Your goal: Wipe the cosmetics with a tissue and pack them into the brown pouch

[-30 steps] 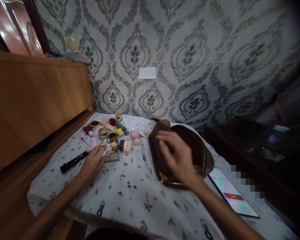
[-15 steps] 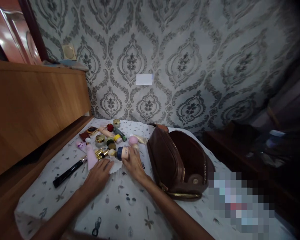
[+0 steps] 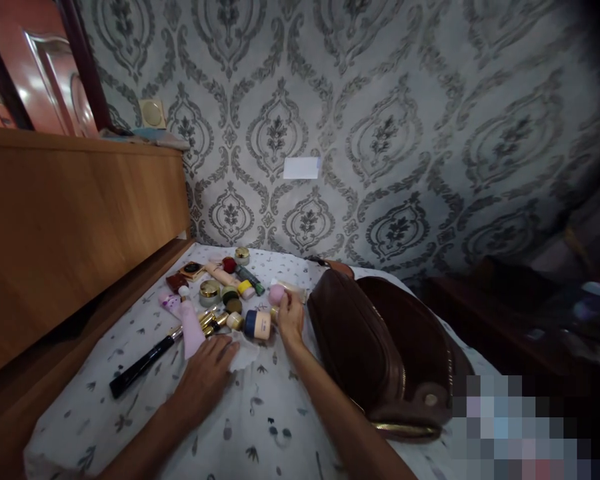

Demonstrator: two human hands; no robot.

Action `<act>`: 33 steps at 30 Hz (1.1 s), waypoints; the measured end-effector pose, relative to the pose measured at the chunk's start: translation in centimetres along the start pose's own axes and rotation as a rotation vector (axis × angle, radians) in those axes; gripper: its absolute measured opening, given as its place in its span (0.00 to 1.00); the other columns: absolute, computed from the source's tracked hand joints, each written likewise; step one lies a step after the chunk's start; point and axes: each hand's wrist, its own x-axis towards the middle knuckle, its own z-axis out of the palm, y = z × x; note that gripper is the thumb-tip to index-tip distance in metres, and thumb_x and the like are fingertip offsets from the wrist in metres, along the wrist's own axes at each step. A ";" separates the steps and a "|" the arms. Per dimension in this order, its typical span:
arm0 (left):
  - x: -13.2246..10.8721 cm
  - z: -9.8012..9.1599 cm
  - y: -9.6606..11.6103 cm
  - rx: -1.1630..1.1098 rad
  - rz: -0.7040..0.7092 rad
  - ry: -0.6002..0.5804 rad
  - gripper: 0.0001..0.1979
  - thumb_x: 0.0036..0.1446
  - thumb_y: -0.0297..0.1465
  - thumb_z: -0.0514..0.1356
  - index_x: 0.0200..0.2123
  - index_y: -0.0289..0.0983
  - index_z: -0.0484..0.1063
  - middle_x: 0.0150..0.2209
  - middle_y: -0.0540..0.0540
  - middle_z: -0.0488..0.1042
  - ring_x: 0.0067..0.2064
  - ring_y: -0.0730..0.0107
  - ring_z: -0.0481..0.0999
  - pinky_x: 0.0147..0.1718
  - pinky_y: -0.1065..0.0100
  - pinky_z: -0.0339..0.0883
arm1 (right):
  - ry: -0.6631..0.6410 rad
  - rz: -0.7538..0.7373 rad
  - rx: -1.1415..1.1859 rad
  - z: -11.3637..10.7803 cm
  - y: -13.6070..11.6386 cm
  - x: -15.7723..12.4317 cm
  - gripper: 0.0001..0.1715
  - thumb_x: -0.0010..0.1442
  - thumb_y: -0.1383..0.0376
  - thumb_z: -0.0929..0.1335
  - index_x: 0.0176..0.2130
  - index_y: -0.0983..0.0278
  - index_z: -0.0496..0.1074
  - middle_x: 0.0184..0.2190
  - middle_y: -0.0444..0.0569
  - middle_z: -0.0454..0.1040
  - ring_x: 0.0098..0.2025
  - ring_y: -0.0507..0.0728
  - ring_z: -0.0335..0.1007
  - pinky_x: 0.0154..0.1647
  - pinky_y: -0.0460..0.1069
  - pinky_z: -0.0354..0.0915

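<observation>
My left hand (image 3: 206, 377) lies flat, fingers spread, on a white pad or tissue (image 3: 244, 353) on the patterned cloth. My right hand (image 3: 290, 315) reaches to the cosmetics pile, fingers curled at a small round item beside the pink sponge (image 3: 277, 294); what they grip I cannot make out. A blue-capped beige jar (image 3: 258, 324) lies just left of that hand. A pink tube (image 3: 192, 333), gold lipsticks (image 3: 211, 319) and a black pencil (image 3: 143, 364) lie by the left hand. The brown leather pouch (image 3: 380, 347) sits to the right.
A wooden headboard or cabinet (image 3: 70, 220) runs along the left. Patterned wallpaper with a white card (image 3: 301, 168) stands behind. Several small jars and tubes (image 3: 225, 280) cluster at the back of the cloth. A blurred patch covers the lower right; dark furniture lies beyond.
My right hand left the pouch, crossed to the pile and now reaches further back to the pink sponge. The left hand moved off the pile and flattened onto the white pad.
</observation>
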 end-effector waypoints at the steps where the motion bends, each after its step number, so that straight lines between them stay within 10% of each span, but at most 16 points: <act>1: 0.0 0.0 0.0 -0.005 -0.006 -0.007 0.29 0.48 0.13 0.51 0.54 0.36 0.64 0.51 0.38 0.73 0.52 0.54 0.73 0.50 0.52 0.72 | 0.000 0.021 -0.031 0.1 -0.5 0.9 0.24 0.67 0.65 0.55 0.54 0.69 0.69 0.52 0.60 0.74 0.55 0.62 0.68 0.56 0.53 0.61; 13: 0.6 -0.5 0.5 -0.028 -0.121 -0.223 0.29 0.50 0.16 0.54 0.56 0.33 0.66 0.56 0.37 0.71 0.56 0.50 0.70 0.56 0.49 0.66 | -0.270 0.274 -0.383 1.0 -2.4 7.9 0.21 0.66 0.58 0.67 0.55 0.65 0.68 0.54 0.54 0.70 0.51 0.60 0.71 0.50 0.60 0.70; 24: 0.4 -0.7 0.2 -0.162 -0.124 -0.043 0.30 0.46 0.11 0.47 0.51 0.34 0.68 0.51 0.39 0.74 0.53 0.58 0.72 0.54 0.54 0.69 | -0.441 0.196 -0.406 2.5 -4.4 6.1 0.22 0.66 0.55 0.67 0.54 0.65 0.69 0.55 0.54 0.70 0.54 0.62 0.69 0.55 0.63 0.66; 33: 7.7 -3.9 -9.5 -0.290 -0.315 0.056 0.21 0.60 0.22 0.47 0.53 0.36 0.69 0.50 0.39 0.73 0.53 0.58 0.71 0.55 0.53 0.66 | -0.299 0.128 -0.233 0.1 -3.6 3.0 0.29 0.67 0.53 0.59 0.55 0.69 0.72 0.53 0.65 0.73 0.57 0.69 0.68 0.52 0.60 0.63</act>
